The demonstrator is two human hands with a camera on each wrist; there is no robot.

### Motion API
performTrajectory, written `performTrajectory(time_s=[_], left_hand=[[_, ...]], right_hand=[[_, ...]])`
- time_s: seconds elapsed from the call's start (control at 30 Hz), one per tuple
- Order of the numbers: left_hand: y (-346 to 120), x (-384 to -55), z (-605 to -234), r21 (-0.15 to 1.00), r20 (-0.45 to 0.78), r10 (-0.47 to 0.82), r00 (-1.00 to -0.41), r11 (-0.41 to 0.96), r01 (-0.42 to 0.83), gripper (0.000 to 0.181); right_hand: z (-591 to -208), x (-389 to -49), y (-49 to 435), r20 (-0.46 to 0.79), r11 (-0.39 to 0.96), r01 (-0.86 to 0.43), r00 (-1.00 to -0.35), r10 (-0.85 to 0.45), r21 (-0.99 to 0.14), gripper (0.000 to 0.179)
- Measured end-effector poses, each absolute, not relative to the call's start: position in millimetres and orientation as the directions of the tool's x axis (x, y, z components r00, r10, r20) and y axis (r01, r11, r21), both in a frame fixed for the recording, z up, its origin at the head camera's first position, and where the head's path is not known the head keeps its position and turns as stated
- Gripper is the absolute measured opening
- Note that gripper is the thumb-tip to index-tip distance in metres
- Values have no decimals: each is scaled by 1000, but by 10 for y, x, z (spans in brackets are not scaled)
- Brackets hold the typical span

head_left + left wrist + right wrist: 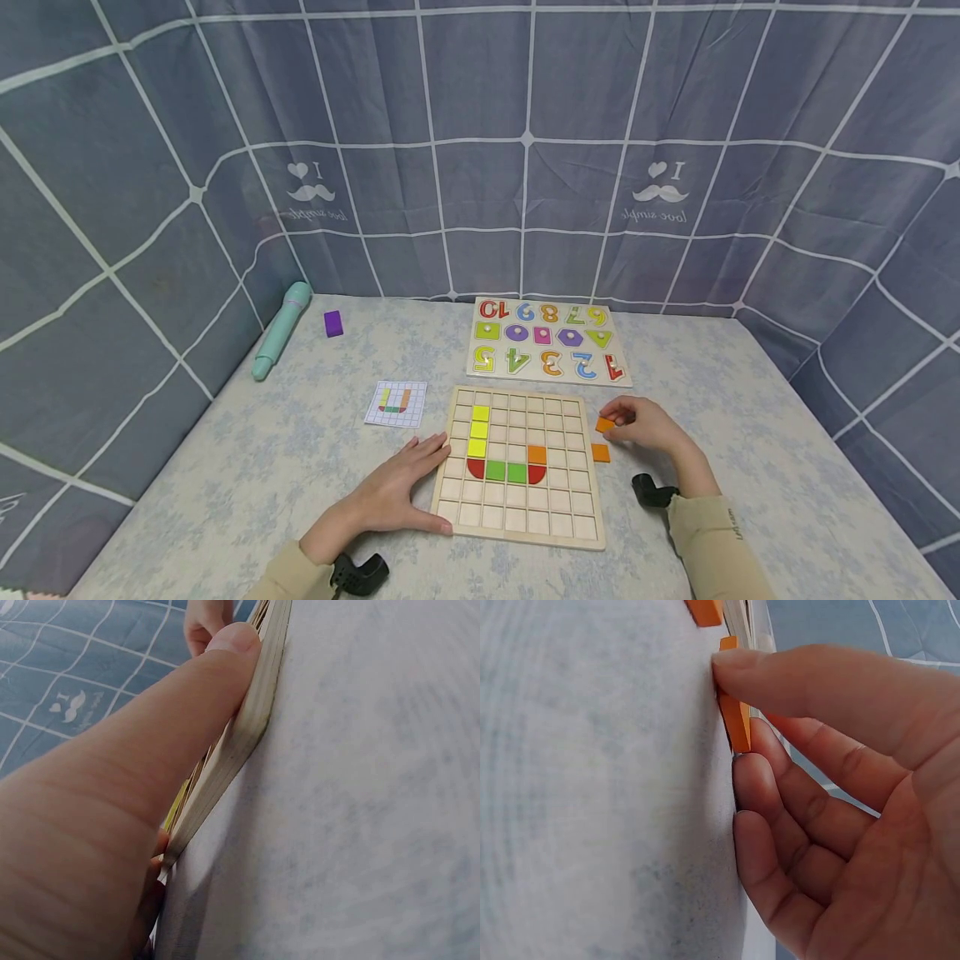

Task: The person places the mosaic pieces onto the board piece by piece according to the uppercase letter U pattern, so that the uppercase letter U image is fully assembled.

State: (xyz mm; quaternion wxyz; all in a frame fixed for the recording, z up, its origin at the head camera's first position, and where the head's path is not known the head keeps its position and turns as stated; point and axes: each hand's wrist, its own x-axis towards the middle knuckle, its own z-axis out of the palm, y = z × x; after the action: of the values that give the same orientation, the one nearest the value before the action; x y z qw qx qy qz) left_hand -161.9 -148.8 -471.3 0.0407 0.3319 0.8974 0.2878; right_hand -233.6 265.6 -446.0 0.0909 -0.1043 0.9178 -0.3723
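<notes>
A wooden grid board (517, 517) lies on the table, holding yellow squares (478, 429) in a column, two green squares (496, 471), two red rounded pieces (537, 474) and one orange square (537, 455). Along the board's left edge rests my left hand (397, 487), fingers spread and fairly straight; its thumb (217, 667) touches the rim in the left wrist view. Right of the board, my right hand (641, 425) pinches an orange square tile (737, 720) between thumb and fingers, low at the tabletop. A second loose orange tile (601, 452) lies just nearer, beside the board.
A pattern card (396, 404) with a coloured U shape lies left of the board. Behind stands a number-and-shape puzzle board (551, 342). Farther left are a purple block (333, 323) and a teal cylindrical object (282, 332). Grid-patterned curtains (480, 192) enclose the table.
</notes>
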Motion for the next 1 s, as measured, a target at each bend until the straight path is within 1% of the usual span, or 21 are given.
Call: performTrajectory(time_s=[0.3,0.57,0.77,1.0], left_hand=[[-1493,-1623,-4719,542,103,615,-782,624,563,109],[-1494,-1629,-4720,545,102,615,-782,623,562,108],[-1493,-1626,-4713,541,99,615,-782,626,561,108],[-1491,-1623,-4715,544,102,618,-780,622,564,109]], right_hand=[[-4397,-2313,2622,-89,709,-126,-962,-258,-694,26],[-4189,-2257,2487,-44,716,-162,-964,-261,-679,25],[-4075,-2216,2376,19,687,-226,-955,-295,-690,22],[-4095,-2222,2242,108,642,-328,-928,-357,-693,21]])
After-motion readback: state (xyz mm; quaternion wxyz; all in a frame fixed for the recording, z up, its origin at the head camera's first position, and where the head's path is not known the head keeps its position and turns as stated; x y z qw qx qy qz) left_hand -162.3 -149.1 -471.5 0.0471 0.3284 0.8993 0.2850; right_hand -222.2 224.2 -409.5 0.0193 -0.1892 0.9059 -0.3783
